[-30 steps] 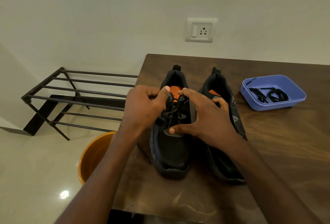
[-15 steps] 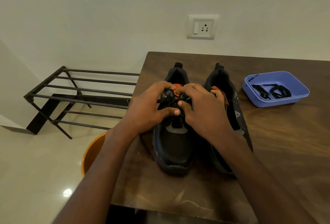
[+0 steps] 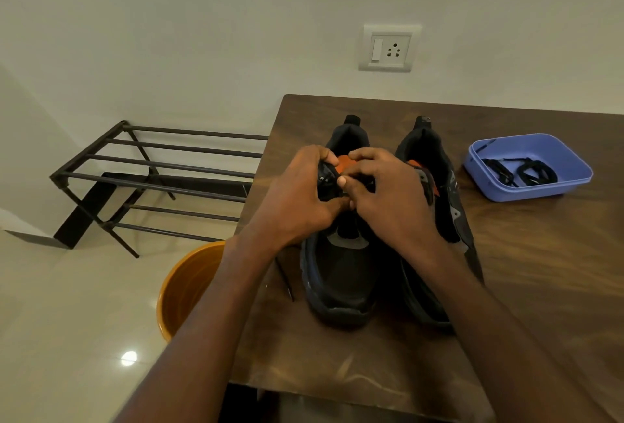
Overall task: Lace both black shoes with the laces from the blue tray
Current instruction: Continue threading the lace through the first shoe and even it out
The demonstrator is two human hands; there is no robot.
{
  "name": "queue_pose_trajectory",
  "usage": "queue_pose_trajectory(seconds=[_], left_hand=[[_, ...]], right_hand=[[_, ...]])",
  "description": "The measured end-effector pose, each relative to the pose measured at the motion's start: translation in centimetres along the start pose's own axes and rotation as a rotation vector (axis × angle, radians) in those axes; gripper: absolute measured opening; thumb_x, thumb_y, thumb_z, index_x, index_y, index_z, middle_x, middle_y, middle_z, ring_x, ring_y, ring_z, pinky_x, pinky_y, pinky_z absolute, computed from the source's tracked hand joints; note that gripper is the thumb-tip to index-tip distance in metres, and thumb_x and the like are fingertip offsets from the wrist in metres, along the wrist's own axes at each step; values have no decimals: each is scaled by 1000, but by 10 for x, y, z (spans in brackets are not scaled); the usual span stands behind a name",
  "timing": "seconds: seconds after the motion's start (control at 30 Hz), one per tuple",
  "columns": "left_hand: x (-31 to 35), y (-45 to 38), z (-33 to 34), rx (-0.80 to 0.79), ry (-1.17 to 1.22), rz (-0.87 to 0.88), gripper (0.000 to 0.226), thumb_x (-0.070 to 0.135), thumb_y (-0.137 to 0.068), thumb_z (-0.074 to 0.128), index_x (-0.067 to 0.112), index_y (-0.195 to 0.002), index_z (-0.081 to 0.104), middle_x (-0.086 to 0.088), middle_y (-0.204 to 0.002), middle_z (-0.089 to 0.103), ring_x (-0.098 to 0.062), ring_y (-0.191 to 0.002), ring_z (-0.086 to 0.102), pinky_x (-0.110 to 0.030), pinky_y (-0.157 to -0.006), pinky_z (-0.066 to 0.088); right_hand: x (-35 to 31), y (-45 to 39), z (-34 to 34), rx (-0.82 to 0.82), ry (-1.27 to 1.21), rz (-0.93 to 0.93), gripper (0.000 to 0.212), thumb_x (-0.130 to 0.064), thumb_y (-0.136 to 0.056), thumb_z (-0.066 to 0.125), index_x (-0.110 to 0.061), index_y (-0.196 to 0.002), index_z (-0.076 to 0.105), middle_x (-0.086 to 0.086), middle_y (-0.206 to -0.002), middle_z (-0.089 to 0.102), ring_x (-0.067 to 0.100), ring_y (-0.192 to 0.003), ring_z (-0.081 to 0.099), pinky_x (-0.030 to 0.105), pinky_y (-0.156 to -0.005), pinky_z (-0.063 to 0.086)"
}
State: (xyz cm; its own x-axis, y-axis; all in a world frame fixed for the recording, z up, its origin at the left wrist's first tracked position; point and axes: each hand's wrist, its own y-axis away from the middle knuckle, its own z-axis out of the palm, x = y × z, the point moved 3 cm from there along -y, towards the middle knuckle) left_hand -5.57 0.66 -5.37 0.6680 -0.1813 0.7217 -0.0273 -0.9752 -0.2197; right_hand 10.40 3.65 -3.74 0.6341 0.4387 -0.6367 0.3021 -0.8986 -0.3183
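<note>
Two black shoes stand side by side on the brown table (image 3: 540, 270), toes toward me. My left hand (image 3: 297, 199) and my right hand (image 3: 391, 199) meet over the throat of the left shoe (image 3: 341, 281), fingers pinched at its tongue and eyelets near the orange lining. The lace there is mostly hidden under my fingers; one black lace end (image 3: 285, 279) trails onto the table left of the shoe. The right shoe (image 3: 445, 206) is partly covered by my right forearm. The blue tray (image 3: 574, 186) at the right holds coiled black laces (image 3: 526, 171).
An orange bucket (image 3: 184, 291) stands on the floor just off the table's left edge. A black metal shoe rack (image 3: 152, 179) sits against the wall at the left. A wall socket (image 3: 390, 48) is above the table.
Both hands have slid up the left shoe from mid-throat toward the tongue top and closed together there. The view has tilted slightly.
</note>
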Motion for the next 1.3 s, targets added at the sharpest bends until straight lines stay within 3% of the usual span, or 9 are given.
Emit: queue_pose_trajectory(seconds=[0.1,0.23,0.4,0.63,0.77,0.9,1.0,1.1,1.3], left_hand=[[1,1,-1,3,7,-25,68,44,-78,87,30,-131,45,10,-126,56,0,-101,61,2,-75,43],[2,0,2,10,10,-32,69,45,-78,88,32,-130,44,11,-127,55,0,-100,62,2,-72,44],[3,2,3,13,37,-34,65,44,-82,84,34,-131,43,12,-128,56,3,-100,62,0,-74,46],[4,2,3,-2,11,-24,69,42,-79,88,32,-131,44,12,-128,56,9,-98,57,5,-74,41],[4,2,3,3,24,-19,68,46,-79,86,33,-131,44,14,-127,57,11,-98,58,3,-75,43],[4,3,3,0,33,-10,64,40,-82,84,31,-132,45,14,-128,56,11,-101,58,-1,-76,45],[3,2,4,-21,35,-13,67,43,-80,85,33,-132,43,13,-131,56,-1,-109,62,-8,-80,48],[3,1,4,-28,33,-17,69,43,-79,87,35,-131,43,13,-129,57,-4,-109,64,-11,-81,49],[4,2,2,0,43,-10,68,45,-79,85,34,-132,44,16,-127,57,2,-104,64,-10,-80,50]], right_hand=[[7,3,-13,185,-57,139,5,-16,-91,76,-19,-94,79,-7,-117,65,2,-101,59,6,-80,45],[5,10,-24,286,26,24,13,-13,-93,68,-16,-103,75,-2,-123,60,-1,-106,54,6,-90,42],[1,-1,-2,62,269,-125,29,-21,-96,65,-28,-123,72,-4,-156,44,16,-149,34,47,-120,25],[7,13,-28,528,-129,153,14,-15,-90,65,-26,-95,72,-3,-123,63,0,-104,59,40,-96,54],[-5,6,-17,252,292,-106,45,-16,-91,58,-19,-135,63,0,-164,33,20,-153,27,56,-120,26],[-6,0,5,64,287,-103,23,-23,-97,63,-28,-116,75,-8,-158,43,14,-151,30,59,-123,10],[3,4,-11,372,124,-22,10,-20,-93,68,-25,-95,77,-10,-124,62,11,-116,58,60,-114,33],[11,10,-41,683,18,102,9,-21,-95,63,-17,-96,72,-5,-114,57,16,-105,58,56,-103,45],[-6,2,-17,211,375,-128,37,-21,-99,55,-26,-134,62,-3,-170,19,22,-158,14,66,-118,18]])
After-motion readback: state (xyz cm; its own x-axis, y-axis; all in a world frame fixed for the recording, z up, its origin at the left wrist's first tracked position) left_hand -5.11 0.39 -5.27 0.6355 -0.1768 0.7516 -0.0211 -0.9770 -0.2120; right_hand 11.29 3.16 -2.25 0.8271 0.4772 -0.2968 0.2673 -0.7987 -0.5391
